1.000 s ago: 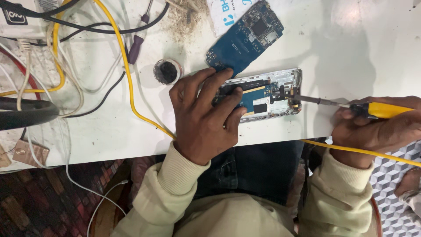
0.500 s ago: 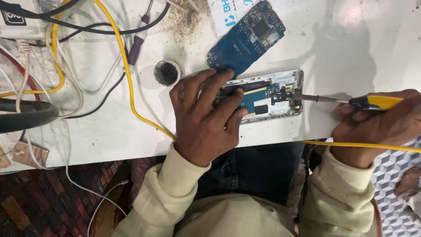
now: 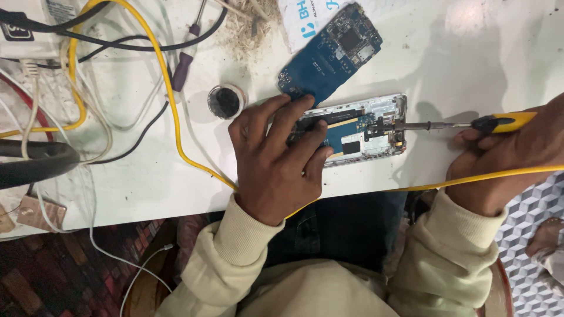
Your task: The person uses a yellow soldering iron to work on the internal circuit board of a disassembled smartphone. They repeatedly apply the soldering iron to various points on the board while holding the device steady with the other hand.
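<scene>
An opened phone body (image 3: pixel 367 126) with a silver frame and exposed blue board lies near the white table's front edge. My left hand (image 3: pixel 276 158) presses down on its left half, fingers spread over it. My right hand (image 3: pixel 517 152) grips the yellow and black handle of a soldering iron (image 3: pixel 446 124), whose metal tip touches the phone's right end. A yellow cable (image 3: pixel 470 179) runs from the iron under my right hand. A separate blue circuit board (image 3: pixel 332 53) lies just beyond the phone.
A small round tin of dark paste (image 3: pixel 226 101) sits left of the phone. A purple-handled screwdriver (image 3: pixel 183 58), tangled yellow, black and white cables (image 3: pixel 117 70) and a black curved object (image 3: pixel 35 161) fill the left. Brown fibre scraps (image 3: pixel 247 26) lie at the back.
My right hand has drawn slightly right and up along the iron's handle; the tip stays on the phone's right end. My left hand keeps pressing the phone.
</scene>
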